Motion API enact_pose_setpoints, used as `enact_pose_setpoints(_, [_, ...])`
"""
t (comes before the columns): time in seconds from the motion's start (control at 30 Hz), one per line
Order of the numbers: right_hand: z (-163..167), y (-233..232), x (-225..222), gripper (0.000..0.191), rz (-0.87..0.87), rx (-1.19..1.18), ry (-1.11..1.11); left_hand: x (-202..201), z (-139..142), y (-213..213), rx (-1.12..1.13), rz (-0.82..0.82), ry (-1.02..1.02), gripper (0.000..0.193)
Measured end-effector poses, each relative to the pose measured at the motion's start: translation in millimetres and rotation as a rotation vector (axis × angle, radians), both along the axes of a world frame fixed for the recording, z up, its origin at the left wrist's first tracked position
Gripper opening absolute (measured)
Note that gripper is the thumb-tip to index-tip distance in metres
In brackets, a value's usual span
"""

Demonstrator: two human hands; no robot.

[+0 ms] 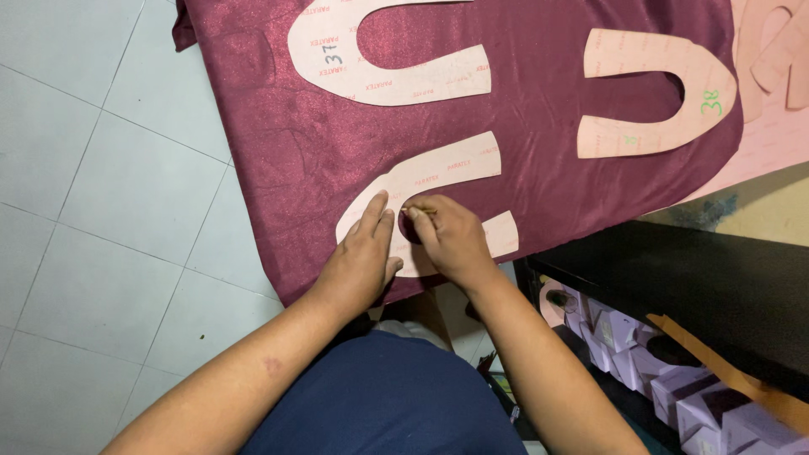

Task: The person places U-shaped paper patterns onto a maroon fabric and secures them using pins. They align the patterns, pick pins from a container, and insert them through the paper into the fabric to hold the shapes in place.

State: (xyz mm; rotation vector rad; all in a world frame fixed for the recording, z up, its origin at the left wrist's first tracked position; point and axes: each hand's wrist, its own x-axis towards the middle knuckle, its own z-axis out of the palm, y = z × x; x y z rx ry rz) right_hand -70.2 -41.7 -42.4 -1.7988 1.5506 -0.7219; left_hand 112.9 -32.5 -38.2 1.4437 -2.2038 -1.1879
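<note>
A dark red cloth [278, 160] lies spread over the floor. Three pale pink U-shaped card templates rest on it. My left hand [362, 253] presses flat on the nearest template [438, 173], fingers together, holding it down. My right hand [451, 236] grips a thin pencil-like marker [419, 211] with its tip at the template's inner curve, on the cloth. A second template [388, 80] lies at the top middle and a third template [653, 88] at the upper right.
Pale grey floor tiles [93, 185] fill the left. A black shelf [674, 286] stands at the right, with several small lilac boxes [666, 388] below it. More pink card pieces [771, 76] lie at the top right. My dark blue garment [388, 396] is at the bottom.
</note>
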Motion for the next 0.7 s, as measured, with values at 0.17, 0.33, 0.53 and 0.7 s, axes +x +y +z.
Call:
enact_pose_setpoints(0.17, [-7, -25, -37, 0.018, -0.221, 0.031, 0.111, -2, 1, 0, -0.013, -0.01, -0.026, 0.076])
enact_pose_setpoints(0.33, [0, -24, -34, 0.017, -0.257, -0.012, 0.163, -1, -1, 0, -0.029, -0.009, -0.021, 0.076])
enact_pose_setpoints(0.53, [-7, 2, 4, 0.015, 0.003, -0.131, 0.08, -1, -2, 0, -0.056, -0.018, -0.002, 0.073])
enact_pose_setpoints(0.7, [-10, -3, -63, 0.022, -0.437, 0.193, -0.129, 1, 2, -1, -0.079, 0.0, -0.09, 0.065])
